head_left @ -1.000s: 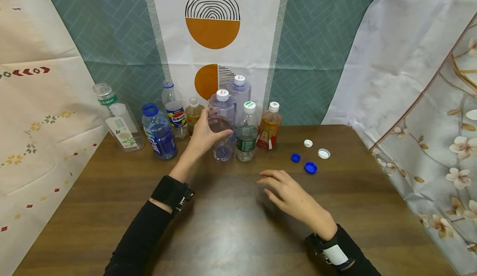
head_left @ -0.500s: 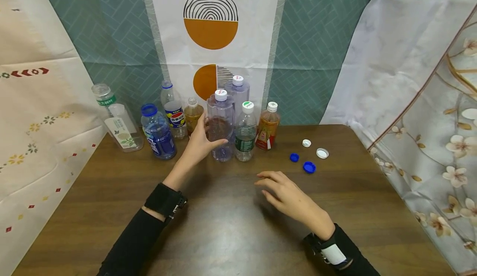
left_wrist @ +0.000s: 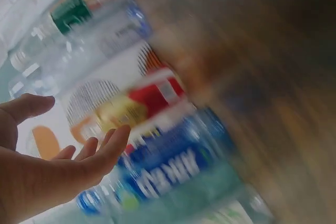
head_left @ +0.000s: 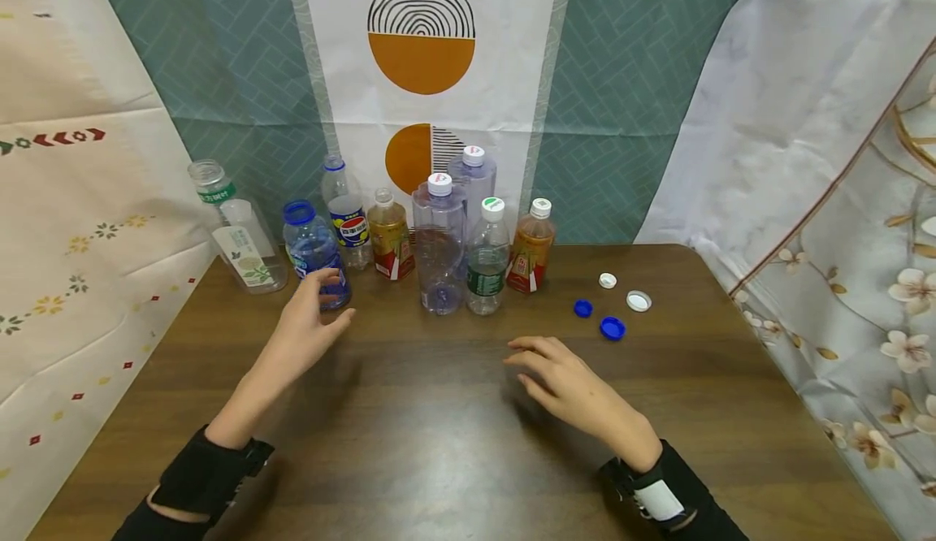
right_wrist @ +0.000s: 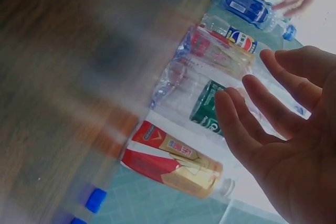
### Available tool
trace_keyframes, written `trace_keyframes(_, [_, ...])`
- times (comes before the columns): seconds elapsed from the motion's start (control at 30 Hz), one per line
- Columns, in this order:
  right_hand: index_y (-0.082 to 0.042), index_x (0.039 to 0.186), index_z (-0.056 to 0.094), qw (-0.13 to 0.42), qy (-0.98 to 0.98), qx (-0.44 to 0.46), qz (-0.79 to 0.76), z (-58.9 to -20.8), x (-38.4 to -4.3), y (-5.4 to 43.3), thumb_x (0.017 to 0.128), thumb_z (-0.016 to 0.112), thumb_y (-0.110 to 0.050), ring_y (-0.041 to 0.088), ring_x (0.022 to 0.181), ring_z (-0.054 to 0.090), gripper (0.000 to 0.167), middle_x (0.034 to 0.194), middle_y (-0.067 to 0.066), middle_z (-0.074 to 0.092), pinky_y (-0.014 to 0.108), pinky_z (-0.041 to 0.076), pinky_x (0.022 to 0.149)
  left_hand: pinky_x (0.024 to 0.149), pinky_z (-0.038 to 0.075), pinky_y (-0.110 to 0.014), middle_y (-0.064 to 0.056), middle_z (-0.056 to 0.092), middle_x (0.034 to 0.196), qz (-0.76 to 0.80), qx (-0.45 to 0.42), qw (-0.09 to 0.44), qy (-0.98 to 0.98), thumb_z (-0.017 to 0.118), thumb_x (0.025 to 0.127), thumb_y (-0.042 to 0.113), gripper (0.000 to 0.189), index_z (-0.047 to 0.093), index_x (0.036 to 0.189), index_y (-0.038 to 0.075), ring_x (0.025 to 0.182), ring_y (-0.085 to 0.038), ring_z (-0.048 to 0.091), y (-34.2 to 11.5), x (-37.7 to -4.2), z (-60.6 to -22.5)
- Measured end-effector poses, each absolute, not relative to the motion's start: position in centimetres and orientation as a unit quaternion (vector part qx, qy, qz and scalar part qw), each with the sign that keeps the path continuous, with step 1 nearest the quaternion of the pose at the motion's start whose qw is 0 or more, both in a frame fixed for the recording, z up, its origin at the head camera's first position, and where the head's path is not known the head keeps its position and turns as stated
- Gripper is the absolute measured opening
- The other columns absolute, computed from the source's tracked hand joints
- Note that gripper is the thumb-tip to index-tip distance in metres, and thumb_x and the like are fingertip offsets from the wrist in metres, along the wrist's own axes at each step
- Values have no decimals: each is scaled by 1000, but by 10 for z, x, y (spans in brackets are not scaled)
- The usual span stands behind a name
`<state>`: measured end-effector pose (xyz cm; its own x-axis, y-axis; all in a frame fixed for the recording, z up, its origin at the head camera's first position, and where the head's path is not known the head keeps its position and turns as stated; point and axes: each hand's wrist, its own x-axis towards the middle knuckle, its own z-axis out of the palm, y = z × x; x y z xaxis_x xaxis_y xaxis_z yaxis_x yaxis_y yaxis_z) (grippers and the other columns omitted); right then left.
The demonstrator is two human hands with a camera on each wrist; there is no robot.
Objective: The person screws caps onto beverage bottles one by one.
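Brown wood-grain tabletop (head_left: 439, 435), with patterned cloths (head_left: 607, 102) hanging past its far edge. Nearest, the right hand (head_left: 559, 374) is over the right side, fingers apart and softly bent, holding nothing. Farther left, the left hand (head_left: 310, 322) has its thumb spread wide from its fingers, also holding nothing. Its fingertips overlap the lower front of the upright blue-labelled bottle (head_left: 307, 242) at far left; whether they touch, I cannot tell. Near the right edge lie 4 loose caps: 2 blue caps (head_left: 613, 329) and 2 white caps (head_left: 639, 301). Farther back, the Pepsi bottle (head_left: 349, 220) stands just behind the blue-labelled bottle.

To grip that bottle well, I would keep the thumb-to-finger gap wider than its body, close gently on the label, and spare the Pepsi bottle a knock.

Compared with 0.5 s ago, the left hand has left the large clear bottle (head_left: 439, 253) and swung left, uncovering the red-labelled tea bottle (head_left: 391, 236); the right hand has barely shifted.
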<state>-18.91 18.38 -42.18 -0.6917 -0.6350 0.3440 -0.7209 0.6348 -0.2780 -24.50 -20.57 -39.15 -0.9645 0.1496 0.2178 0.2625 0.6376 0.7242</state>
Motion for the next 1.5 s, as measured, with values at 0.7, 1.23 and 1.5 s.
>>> trace_keyframes(0.7, [-8, 119, 71, 101, -894, 389, 197, -426, -188, 183, 93, 73, -7, 27, 120, 59, 26, 134, 13, 61, 42, 54, 96, 111, 21, -72, -50, 7, 146, -403, 71, 102, -906, 56, 101, 21, 85, -2, 148, -20, 137, -66, 11, -340, -289, -412])
trace_keyframes(1.23, [-8, 118, 71, 114, -889, 397, 197, -426, -189, 184, 91, 75, -5, 28, 119, 60, 27, 132, 14, 62, 45, 54, 96, 118, 27, -58, -35, 11, 160, -468, 88, 113, -872, 75, 91, 38, 112, -8, 157, 1, 146, -48, 22, -358, -341, -419])
trace_keyframes(1.5, [-6, 119, 70, 108, -888, 401, 196, -426, -188, 183, 92, 74, -5, 28, 119, 60, 27, 132, 14, 62, 43, 55, 94, 119, 26, -57, -33, 16, 161, -495, 95, 114, -856, 74, 91, 42, 113, -10, 156, 3, 145, -46, 27, -352, -354, -418])
